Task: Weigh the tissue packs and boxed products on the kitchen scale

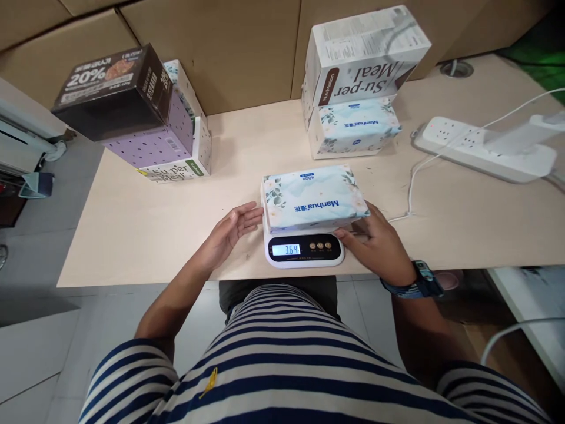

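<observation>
A soft tissue pack (315, 197), white and pale blue with flowers and blue "Manhua" lettering, lies on a white digital kitchen scale (269, 259). The scale's lit display (286, 249) seems to read 3.64. My left hand (232, 232) is open at the pack's left side, palm turned inward and fingertips close to its edge. On the other side, my right hand (377, 244) has its thumb and fingers apart around the pack's near right corner. Some of the right fingers are hidden, and I cannot tell how firmly they touch the pack.
Back left stand stacked boxes: dark brown (110, 88), purple (152, 138) and white (203, 147). Back right, a "Su-per Meal" box (366, 59) sits on another tissue pack (359, 126). A power strip (485, 147) with a white cable (411, 188) lies right; cardboard boxes (212, 47) line the back.
</observation>
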### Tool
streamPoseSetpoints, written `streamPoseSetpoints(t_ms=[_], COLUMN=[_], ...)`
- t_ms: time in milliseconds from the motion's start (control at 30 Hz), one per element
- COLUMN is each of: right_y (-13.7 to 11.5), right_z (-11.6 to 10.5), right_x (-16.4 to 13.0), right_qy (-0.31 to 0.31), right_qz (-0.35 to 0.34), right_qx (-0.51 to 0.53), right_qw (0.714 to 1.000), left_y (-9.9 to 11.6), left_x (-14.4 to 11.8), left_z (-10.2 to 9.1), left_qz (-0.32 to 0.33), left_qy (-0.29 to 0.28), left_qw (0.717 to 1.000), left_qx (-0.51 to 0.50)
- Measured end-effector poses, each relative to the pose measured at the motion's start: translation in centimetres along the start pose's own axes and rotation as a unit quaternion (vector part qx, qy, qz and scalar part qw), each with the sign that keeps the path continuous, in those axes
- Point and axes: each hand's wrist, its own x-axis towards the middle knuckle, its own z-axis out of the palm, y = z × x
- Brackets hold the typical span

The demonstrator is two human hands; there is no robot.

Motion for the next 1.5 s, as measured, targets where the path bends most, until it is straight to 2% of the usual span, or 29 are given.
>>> streamPoseSetpoints(t_ms=[433,533,633,700,800,867,967,1033,1100,1133,1200,1267,1300,1367,1500], right_y=[2.4,2.6,1.3,-0.5,-4.3,-7.0,-11.1,-13.9,-16.6,-17.9,-19.9,-21.2,-21.6,-22.1,-22.1], right_z=[1.1,1.3,1.5,1.5,1.6,2.0,4.0,6.2,9.1,10.5,13.2,15.1,15.8,16.9,17.9], right_x=[-0.9,-0.8,-0.4,0.2,1.8,3.7,7.4,10.1,12.5,13.6,15.3,16.4,16.8,17.2,17.1], right_qy=[0.017,0.051,0.081,0.052,0.011,-0.005,-0.079,-0.151,-0.202,-0.22,-0.262,-0.289,-0.295,-0.294,-0.299], right_qz=[-0.016,-0.038,-0.06,-0.065,-0.092,-0.144,-0.251,-0.305,-0.327,-0.331,-0.334,-0.336,-0.338,-0.341,-0.337], right_qx=[0.073,0.093,0.072,0.007,-0.07,-0.062,-0.042,-0.057,-0.1,-0.133,-0.202,-0.242,-0.249,-0.25,-0.239], right_qw=[0.997,0.994,0.992,0.996,0.993,0.988,0.964,0.938,0.918,0.908,0.882,0.863,0.859,0.857,0.86], left_y=[0.0,-0.6,-1.1,-1.1,-0.2,1.0,3.2,4.5,5.4,5.6,5.6,5.3,5.1,4.7,4.3], left_x=[-0.4,-0.5,-0.5,-0.7,-1.9,-3.4,-5.7,-6.7,-7.0,-6.9,-6.7,-6.4,-6.4,-6.2,-5.6], left_z=[0.3,0.0,0.2,0.6,0.9,0.4,-1.8,-4.3,-7.4,-9.1,-12.2,-14.6,-15.4,-16.4,-16.8], left_qz=[0.043,0.07,0.137,0.163,0.167,0.185,0.238,0.272,0.283,0.263,0.171,0.068,0.036,0.025,0.037], left_qy=[-0.029,-0.04,-0.043,-0.072,-0.114,-0.078,0.046,0.146,0.232,0.263,0.302,0.325,0.336,0.351,0.372], left_qw=[0.999,0.996,0.973,0.947,0.932,0.929,0.906,0.868,0.824,0.808,0.79,0.772,0.761,0.745,0.714], left_qx=[0.01,0.049,0.181,0.266,0.3,0.31,0.348,0.39,0.434,0.457,0.505,0.542,0.554,0.566,0.592])
